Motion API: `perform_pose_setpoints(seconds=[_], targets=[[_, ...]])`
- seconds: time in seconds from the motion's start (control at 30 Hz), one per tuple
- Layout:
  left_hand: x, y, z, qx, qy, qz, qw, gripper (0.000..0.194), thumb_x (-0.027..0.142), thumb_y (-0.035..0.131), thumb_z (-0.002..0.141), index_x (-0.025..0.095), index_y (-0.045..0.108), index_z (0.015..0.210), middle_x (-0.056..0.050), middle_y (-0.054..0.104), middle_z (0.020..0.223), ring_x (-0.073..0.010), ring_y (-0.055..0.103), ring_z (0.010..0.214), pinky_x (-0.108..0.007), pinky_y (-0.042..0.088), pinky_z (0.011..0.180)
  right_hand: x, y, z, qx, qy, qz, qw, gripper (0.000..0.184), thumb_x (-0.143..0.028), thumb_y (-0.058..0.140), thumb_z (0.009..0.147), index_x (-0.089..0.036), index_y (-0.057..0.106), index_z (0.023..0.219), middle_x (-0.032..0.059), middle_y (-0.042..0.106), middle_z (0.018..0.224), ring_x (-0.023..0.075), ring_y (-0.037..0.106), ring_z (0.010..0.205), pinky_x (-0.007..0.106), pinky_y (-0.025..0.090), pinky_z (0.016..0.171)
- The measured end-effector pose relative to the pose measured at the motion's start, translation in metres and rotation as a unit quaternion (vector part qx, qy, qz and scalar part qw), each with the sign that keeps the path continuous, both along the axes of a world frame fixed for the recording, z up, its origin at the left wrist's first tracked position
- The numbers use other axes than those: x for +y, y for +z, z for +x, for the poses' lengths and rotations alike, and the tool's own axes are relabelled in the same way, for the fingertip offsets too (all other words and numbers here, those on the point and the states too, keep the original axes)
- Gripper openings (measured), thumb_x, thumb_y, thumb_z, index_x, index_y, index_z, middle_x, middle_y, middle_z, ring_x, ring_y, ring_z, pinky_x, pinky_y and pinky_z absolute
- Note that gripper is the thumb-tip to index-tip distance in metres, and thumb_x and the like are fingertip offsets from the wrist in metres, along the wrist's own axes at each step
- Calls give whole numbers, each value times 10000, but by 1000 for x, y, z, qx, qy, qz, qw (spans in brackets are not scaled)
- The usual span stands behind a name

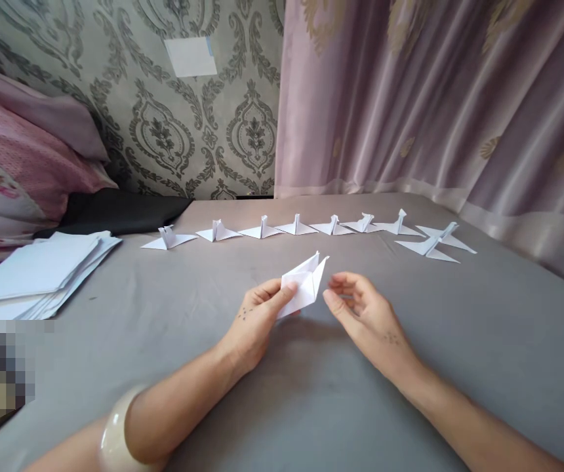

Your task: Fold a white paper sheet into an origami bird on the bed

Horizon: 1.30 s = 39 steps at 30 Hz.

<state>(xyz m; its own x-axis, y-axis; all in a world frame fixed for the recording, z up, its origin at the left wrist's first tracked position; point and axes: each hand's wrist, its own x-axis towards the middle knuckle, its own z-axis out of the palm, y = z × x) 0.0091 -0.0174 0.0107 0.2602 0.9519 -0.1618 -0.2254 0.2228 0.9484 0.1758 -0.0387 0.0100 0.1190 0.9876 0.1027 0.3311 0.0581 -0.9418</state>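
Your left hand [257,321] pinches the folded paper figure [304,283] in its grip just above the grey bed [164,341], while your right hand [365,314], fingers loosely spread, hovers just beside its pointed end.

free: grey sheet [311,393] near | blocked: paper stack [36,275] left, folded-bird row [296,227] ahead

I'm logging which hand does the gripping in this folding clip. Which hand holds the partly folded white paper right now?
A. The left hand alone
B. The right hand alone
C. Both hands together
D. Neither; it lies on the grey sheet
A: the left hand pinches the folded paper between thumb and fingers, while the right hand is open beside it, apart from the paper.
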Motion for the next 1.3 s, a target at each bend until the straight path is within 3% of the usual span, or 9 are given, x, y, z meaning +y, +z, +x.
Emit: perform_pose_setpoints(seconds=[0.1,0.17,0.47,0.63,0.77,0.87,0.97,1.13,1.3], targets=[[-4,-2,3,-41,-29,-37,998,258,375,607,811,148,690,903,-48,642,823,-130,558,735,-252,439,715,2,-1,-1,113,101,-96,984,342,-452,580,809,-192,602,1029,77,656,1063,194,613,981,313,484,838],[-5,-2,3,-36,-60,-61,996,284,395,606,809,146,684,922,-57,646,804,-137,569,709,-270,449,700,3,0,0,132,114,-110,979,332,-462,563,818,-188,633,991,59,676,992,182,619,934,294,480,800],[7,-7,-4,134,-31,-25,990,230,279,673,736,131,636,908,-31,660,781,-107,564,686,-210,406,620,8,5,14,2,140,-207,968,305,-437,507,838,-167,631,767,-22,554,591,88,498,531,219,372,516],[6,-11,-4,280,-60,84,954,205,295,582,785,152,615,928,-38,667,796,-152,602,719,-258,439,650,12,-9,11,-128,79,-167,974,273,-438,525,805,-195,645,776,1,629,651,109,512,515,249,383,518],[6,-16,-5,398,-47,169,900,178,254,522,811,174,604,946,-33,627,805,-152,574,707,-280,443,662,13,-16,14,-261,57,-116,957,210,-414,525,800,-224,610,772,-8,634,652,138,544,571,256,372,522],[7,-21,-8,447,-35,246,860,201,203,523,799,181,580,991,-44,577,910,-128,534,691,-268,443,655,12,-13,19,-284,92,-84,951,129,-313,504,810,-242,570,895,-25,633,730,117,543,592,242,381,544],[6,-23,-11,435,-84,303,843,166,145,456,813,192,585,908,-29,551,920,-100,516,659,-237,437,631,9,-8,24,-299,161,-51,939,134,-218,451,823,-254,559,894,-30,619,826,97,536,635,229,386,576],[5,-16,-15,462,-142,297,823,218,75,452,723,173,579,871,-32,536,918,-89,514,620,-234,437,599,4,-4,25,-350,198,-17,915,211,-153,412,828,-259,576,907,-25,592,908,102,537,692,250,381,625],[11,-10,-19,461,-166,285,824,188,192,552,732,184,599,914,-30,537,899,-119,539,707,-253,458,652,1,-4,25,-374,196,-28,906,164,-245,442,860,-274,593,919,-32,585,897,104,526,647,266,371,609]])
